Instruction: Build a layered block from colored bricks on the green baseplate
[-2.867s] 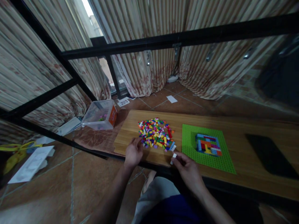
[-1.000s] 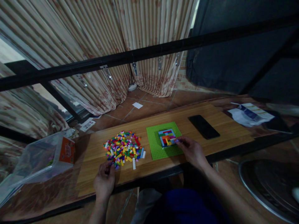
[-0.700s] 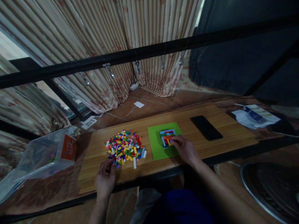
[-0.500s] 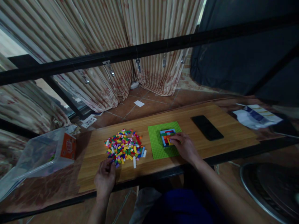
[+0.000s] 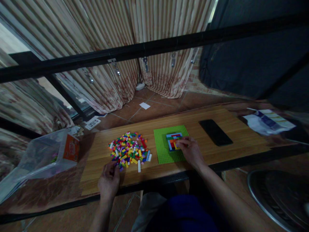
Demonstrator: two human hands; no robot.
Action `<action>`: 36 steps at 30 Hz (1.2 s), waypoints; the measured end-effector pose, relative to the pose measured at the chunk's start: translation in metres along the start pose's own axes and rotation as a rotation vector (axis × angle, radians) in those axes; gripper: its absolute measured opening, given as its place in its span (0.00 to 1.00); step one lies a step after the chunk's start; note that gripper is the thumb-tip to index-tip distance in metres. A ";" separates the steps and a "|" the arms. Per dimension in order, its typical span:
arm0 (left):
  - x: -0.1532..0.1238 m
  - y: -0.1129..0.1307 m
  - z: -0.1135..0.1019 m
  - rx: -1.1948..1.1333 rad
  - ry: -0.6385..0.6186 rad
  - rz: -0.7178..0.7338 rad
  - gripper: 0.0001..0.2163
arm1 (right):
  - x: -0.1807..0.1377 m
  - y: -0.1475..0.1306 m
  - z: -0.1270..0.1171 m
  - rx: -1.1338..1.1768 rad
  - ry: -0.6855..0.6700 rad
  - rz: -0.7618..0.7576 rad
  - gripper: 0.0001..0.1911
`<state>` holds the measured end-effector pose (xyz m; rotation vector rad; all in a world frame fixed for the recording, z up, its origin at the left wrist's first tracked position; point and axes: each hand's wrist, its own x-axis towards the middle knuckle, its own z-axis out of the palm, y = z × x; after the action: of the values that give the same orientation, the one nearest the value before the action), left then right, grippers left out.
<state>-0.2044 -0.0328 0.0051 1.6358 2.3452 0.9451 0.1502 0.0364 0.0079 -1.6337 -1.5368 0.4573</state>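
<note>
A heap of small coloured bricks [image 5: 129,150] lies on the wooden board [image 5: 217,151]. To its right sits a green baseplate [image 5: 163,151] with a flat block of joined coloured bricks [image 5: 173,139] on it. My right hand [image 5: 190,150] rests on the right side of that block, fingers pinched against the bricks; whether a brick is in them is hidden. My left hand [image 5: 109,179] lies curled at the board's front edge, just below the heap, fingertips touching the nearest bricks.
A black phone [image 5: 215,132] lies on the board right of the baseplate. A clear plastic box [image 5: 45,157] with an orange label stands at the left. Papers [image 5: 267,121] lie at the far right. A black bar [image 5: 154,48] crosses above.
My right hand carried a small white brick from beside the heap over to the baseplate and now presses at the joined block. The left hand stayed by the heap. The camera turned right.
</note>
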 end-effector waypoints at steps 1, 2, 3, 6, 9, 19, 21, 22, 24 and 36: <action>0.000 -0.001 0.001 -0.006 0.002 0.004 0.14 | -0.001 0.000 0.001 -0.001 0.019 -0.006 0.15; 0.000 -0.002 0.001 -0.012 0.004 0.007 0.14 | -0.002 0.001 0.002 -0.009 0.036 -0.017 0.15; 0.000 -0.003 0.002 -0.015 0.006 0.008 0.14 | -0.003 0.001 0.003 -0.022 0.046 -0.033 0.15; 0.000 -0.004 0.002 -0.009 0.014 0.012 0.14 | -0.002 0.003 -0.002 -0.069 0.020 -0.107 0.16; -0.001 -0.003 0.002 -0.007 0.014 0.025 0.13 | 0.002 0.003 -0.014 -0.130 -0.064 -0.208 0.15; 0.000 0.001 0.001 0.010 0.025 0.037 0.12 | 0.013 -0.004 -0.026 -0.451 -0.266 -0.475 0.12; -0.001 0.001 0.001 0.014 0.031 0.049 0.12 | 0.014 -0.003 -0.024 -0.459 -0.271 -0.486 0.12; -0.001 0.000 0.001 0.014 0.032 0.051 0.12 | 0.014 -0.003 -0.023 -0.453 -0.272 -0.485 0.13; -0.002 0.000 0.001 0.014 0.023 0.049 0.12 | 0.013 -0.002 -0.024 -0.423 -0.265 -0.463 0.13; -0.002 0.002 0.001 0.033 0.010 0.027 0.11 | 0.009 -0.002 -0.024 -0.302 -0.236 -0.395 0.12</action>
<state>-0.2017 -0.0339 0.0047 1.6826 2.3637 0.9263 0.1684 0.0369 0.0266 -1.4772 -2.1347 0.2131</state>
